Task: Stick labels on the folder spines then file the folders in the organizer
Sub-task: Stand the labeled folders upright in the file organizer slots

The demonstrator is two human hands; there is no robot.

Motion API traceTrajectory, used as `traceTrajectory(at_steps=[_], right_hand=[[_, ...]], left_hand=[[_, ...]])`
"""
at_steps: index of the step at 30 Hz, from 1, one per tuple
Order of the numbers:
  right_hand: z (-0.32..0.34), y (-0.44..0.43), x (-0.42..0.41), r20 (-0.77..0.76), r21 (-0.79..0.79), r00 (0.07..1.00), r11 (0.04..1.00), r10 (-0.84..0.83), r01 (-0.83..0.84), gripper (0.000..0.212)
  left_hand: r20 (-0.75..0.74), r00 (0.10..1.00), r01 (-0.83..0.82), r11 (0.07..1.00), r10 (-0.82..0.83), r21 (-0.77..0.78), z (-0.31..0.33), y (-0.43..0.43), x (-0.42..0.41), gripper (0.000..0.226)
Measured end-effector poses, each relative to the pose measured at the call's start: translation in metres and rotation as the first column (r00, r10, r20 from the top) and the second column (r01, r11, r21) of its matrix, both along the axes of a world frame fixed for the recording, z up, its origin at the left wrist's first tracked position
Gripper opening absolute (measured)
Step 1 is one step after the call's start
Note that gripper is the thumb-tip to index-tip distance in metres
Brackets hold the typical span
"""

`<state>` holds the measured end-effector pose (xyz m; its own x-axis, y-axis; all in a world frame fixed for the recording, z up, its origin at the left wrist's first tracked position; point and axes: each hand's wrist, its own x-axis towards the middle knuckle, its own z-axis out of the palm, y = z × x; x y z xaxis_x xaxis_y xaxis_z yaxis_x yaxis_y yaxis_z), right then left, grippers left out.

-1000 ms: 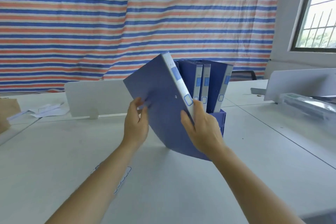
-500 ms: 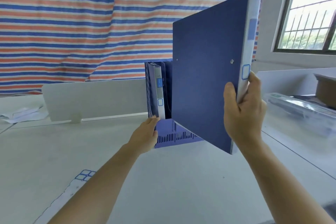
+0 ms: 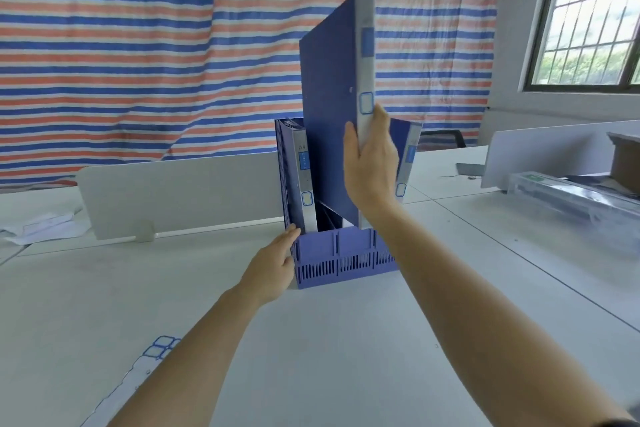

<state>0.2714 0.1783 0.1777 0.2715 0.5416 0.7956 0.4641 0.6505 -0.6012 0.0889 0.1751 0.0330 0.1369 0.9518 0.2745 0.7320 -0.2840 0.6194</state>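
The fingers (image 3: 385, 125) of the right hand (image 3: 372, 163) grasp the lower spine of the held folder (image 3: 329, 87), with the thumb on the dark blue cover and the rest wrapped round the grey spine strip. The folder stands almost upright with its long axis vertical. Its lower edge is at the rim of the organizer (image 3: 343, 260) and seems to be just entering the open slot. That slot lies straight below the grasp, between the left folder (image 3: 304, 180) and the right folder (image 3: 409, 156), which leans away to the right. The coming move looks like a plain downward slide, and the right hand is the one placed to do it.

The left hand (image 3: 273, 267) holds nothing. Its fingers are straight and pressed against the organizer's left front corner, at the foot of the left folder, probably to brace it.

The held folder's spine carries a solid blue label high up and a blue-outlined white one just above the hand. A label sheet (image 3: 160, 350) lies on the white counter (image 3: 346, 357), near the left forearm.
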Motion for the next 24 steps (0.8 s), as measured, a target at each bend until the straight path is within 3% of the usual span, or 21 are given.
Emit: traceTrajectory(at_steps=[4, 11, 17, 24], right_hand=[[-0.007, 0.031, -0.023, 0.015, -0.065, 0.994, 0.992, 0.112, -0.111, 0.042], [-0.038, 0.064, -0.054, 0.07, -0.042, 0.985, 0.987, 0.156, -0.153, 0.038], [-0.049, 0.082, -0.062, -0.067, -0.11, 0.981, 0.975, 0.184, -0.191, 0.042], [-0.051, 0.091, -0.061, -0.131, -0.054, 0.974, 0.98, 0.182, -0.19, 0.036]], left_hand=[[-0.013, 1.0, 0.008, 1.0, -0.007, 0.009, 0.0, 0.001, -0.001, 0.056], [-0.012, 1.0, 0.012, 1.0, -0.012, 0.027, -0.003, 0.005, -0.003, 0.056], [0.011, 1.0, 0.016, 1.0, -0.016, 0.004, -0.003, 0.004, -0.004, 0.058], [0.041, 0.999, 0.027, 0.999, -0.026, -0.028, -0.003, 0.001, -0.006, 0.059]])
